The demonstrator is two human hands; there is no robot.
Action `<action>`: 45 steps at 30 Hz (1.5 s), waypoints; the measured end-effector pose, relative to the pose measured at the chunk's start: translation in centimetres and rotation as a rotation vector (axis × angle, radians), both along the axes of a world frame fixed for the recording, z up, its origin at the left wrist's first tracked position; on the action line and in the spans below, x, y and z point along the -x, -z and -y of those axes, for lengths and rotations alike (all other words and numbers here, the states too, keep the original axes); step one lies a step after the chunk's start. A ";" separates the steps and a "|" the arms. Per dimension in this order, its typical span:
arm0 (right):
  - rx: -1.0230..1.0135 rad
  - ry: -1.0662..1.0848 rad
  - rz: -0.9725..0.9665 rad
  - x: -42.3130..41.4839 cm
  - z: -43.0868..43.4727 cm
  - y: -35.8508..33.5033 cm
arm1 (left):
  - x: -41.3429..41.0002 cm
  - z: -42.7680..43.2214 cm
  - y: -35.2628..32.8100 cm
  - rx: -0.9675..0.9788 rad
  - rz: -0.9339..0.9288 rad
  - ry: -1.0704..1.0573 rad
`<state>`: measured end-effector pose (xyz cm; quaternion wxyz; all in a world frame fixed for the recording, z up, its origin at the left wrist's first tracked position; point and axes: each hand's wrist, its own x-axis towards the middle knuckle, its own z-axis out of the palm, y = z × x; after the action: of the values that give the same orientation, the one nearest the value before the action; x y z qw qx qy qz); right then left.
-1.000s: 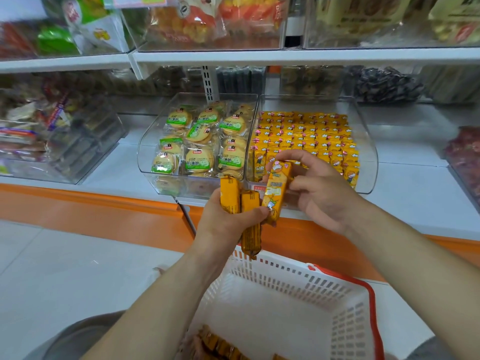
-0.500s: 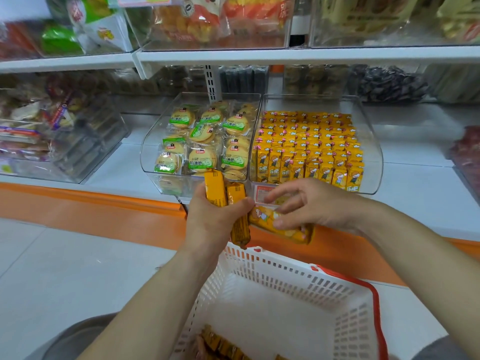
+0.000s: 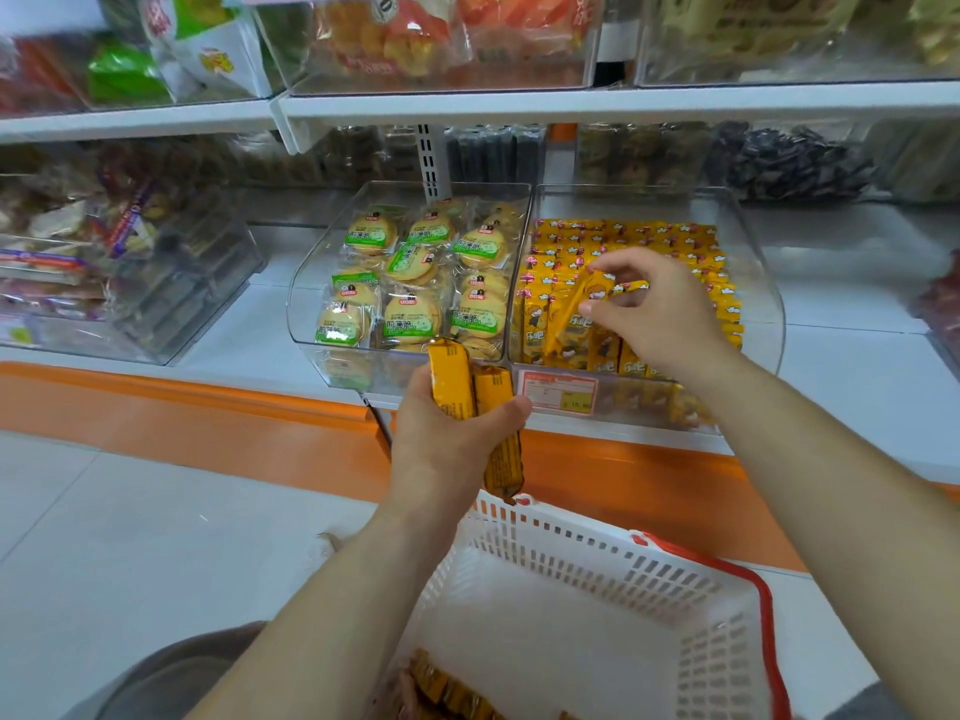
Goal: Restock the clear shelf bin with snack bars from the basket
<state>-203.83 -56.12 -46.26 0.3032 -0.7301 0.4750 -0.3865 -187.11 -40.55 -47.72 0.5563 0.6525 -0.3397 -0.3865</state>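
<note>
Right hand [image 3: 662, 317] has lifted bar [image 3: 582, 314] into bin [image 3: 761, 304].

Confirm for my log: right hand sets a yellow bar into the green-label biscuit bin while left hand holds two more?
Wrong bin: head view shows the right hand setting the bar into the yellow-bar bin; the left hand holds two more bars.

left hand [image 3: 451, 439] holds two snack bars [image 3: 451, 379], right hand [image 3: 662, 317] one bar [image 3: 571, 330]; two clear bins [image 3: 766, 304] mid-frame; one basket [image 3: 597, 545] lower right.
</note>
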 end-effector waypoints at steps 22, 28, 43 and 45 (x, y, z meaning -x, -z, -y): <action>-0.213 -0.221 0.005 -2.0 -5.7 -0.6 | -1.4 -0.5 0.3 -0.037 -0.255 0.041; -0.362 -0.388 0.018 -2.8 -9.9 0.2 | -1.4 -0.5 0.3 0.062 -0.441 0.158; -0.666 -0.381 0.468 -1.1 -8.0 0.7 | -1.1 -0.8 0.0 0.010 -0.311 0.198; -0.637 -0.318 0.466 -1.2 -7.7 0.8 | -1.0 -0.8 0.0 -0.020 -0.265 0.205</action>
<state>-202.62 -48.47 -47.05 0.6688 -0.5573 0.3709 -0.3234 -186.08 -39.71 -47.75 0.5474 0.5633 -0.3245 -0.5271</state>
